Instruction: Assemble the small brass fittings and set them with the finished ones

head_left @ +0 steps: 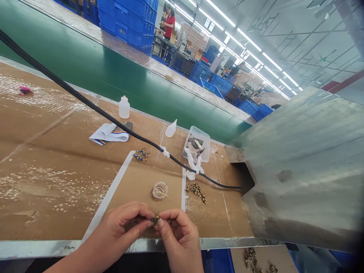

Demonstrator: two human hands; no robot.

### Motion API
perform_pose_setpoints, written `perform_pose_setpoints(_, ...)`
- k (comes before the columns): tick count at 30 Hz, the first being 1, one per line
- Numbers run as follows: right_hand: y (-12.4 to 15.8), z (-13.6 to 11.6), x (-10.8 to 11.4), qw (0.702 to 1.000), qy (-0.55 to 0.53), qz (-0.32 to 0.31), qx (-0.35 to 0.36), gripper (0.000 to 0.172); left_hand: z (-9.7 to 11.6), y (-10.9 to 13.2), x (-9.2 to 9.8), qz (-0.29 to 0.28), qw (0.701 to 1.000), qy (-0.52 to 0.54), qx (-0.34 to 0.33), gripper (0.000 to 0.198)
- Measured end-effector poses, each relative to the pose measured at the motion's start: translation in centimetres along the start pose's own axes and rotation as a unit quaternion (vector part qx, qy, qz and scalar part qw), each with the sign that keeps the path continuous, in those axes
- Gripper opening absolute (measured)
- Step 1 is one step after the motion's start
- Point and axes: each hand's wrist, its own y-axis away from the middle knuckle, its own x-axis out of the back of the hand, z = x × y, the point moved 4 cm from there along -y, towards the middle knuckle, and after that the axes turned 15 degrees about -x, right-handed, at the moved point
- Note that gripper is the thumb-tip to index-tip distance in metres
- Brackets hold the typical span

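Observation:
Low in the head view, my left hand and my right hand meet fingertip to fingertip near the table's front edge. Between them is a tiny brass-coloured part with a bit of blue. My left thumb and forefinger pinch its blue side, my right thumb and forefinger its brass side. Most of it is covered by the fingertips. Just beyond stands a small clear round cup with a thin stick in it. A cluster of loose brass parts lies to the right; several blue-and-brass pieces lie farther back.
A black cable crosses above the cardboard-covered table. Behind the cup are two white bottles, a clear plastic box and folded white strip. Sheet metal walls the right. A green conveyor runs behind; a person stands beyond.

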Motion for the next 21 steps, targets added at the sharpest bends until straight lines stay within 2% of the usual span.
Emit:
perform_pose_setpoints(11,-0.07,0.20,0.31,0.999,0.040,0.008,0.020,0.017,0.16,-0.09,-0.09,0.003,0.999,-0.023,-0.025,0.012)
perform_pose_setpoints(21,0.41,-0.75,0.24,0.987,0.145,0.035,0.061,0.012,0.20,0.05,-0.11,-0.009,0.999,-0.028,-0.027,0.012)
